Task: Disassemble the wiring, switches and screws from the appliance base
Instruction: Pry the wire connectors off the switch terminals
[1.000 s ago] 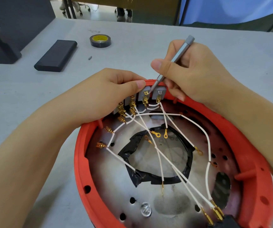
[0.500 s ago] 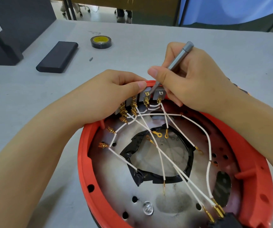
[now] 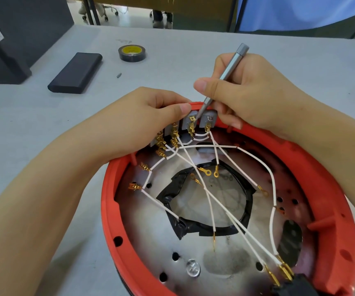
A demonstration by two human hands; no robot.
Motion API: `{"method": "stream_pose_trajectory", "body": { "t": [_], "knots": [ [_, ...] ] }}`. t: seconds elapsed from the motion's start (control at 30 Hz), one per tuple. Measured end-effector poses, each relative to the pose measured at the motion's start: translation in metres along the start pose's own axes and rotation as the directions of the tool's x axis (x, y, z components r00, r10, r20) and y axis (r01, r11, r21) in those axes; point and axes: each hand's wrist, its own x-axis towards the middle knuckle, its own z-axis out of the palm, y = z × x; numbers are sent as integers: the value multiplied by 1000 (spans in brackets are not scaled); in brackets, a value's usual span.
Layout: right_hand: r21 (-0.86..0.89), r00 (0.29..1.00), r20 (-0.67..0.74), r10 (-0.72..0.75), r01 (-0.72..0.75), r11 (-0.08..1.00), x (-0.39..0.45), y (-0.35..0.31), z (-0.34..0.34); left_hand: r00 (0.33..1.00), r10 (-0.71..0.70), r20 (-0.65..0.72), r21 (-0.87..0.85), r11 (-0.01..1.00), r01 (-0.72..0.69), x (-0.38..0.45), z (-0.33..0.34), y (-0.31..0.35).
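Both hands have stayed put over the last second, though the screwdriver (image 3: 225, 76) now leans a touch steeper; the red appliance base (image 3: 330, 184) sits at the worktop's (image 3: 33, 129) near edge, its grey switches (image 3: 195, 122) lined along the far rim. Gripped pen-fashion in the right hand (image 3: 255, 95), the tool slants down and leftward, its tip at a brass terminal just beside that hand. Curled over the rim, the left hand (image 3: 142, 122) pinches the switch bank with its thumb on top.

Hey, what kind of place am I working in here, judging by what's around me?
Likely an office or workshop room used as a repair bench: a plain grey table holding a roll of electrical tape and a loose screwdriver bit, with chair legs on the floor behind.
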Motion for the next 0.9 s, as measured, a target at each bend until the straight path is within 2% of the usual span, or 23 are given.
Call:
{"method": "stream_pose_trajectory", "body": {
  "t": [0.17,0.3,0.47,0.6,0.7,0.9],
  "knots": [
    [-9,1000,14,16,-16,1000,2,1,-1,1000,10,0,7,1000,-10,1,-1,0],
    [-121,999,-2,35,-35,992,5,1,3,1000,-4,-9,27,1000,4,1,-1,0],
    [-33,996,-86,-11,9,999,-3,2,4,1000,-6,3,-4,1000,6,-1,-1,1],
    [-52,992,-125,-33,27,998,-4,2,2,1000,-10,6,-31,999,10,-2,0,2],
    [-114,991,-124,-57,43,993,-4,3,3,1000,-11,9,-38,999,12,-2,0,1],
    [-106,995,-84,-46,37,994,-5,3,4,1000,-18,3,-29,999,19,-2,0,0]
  ]
}}
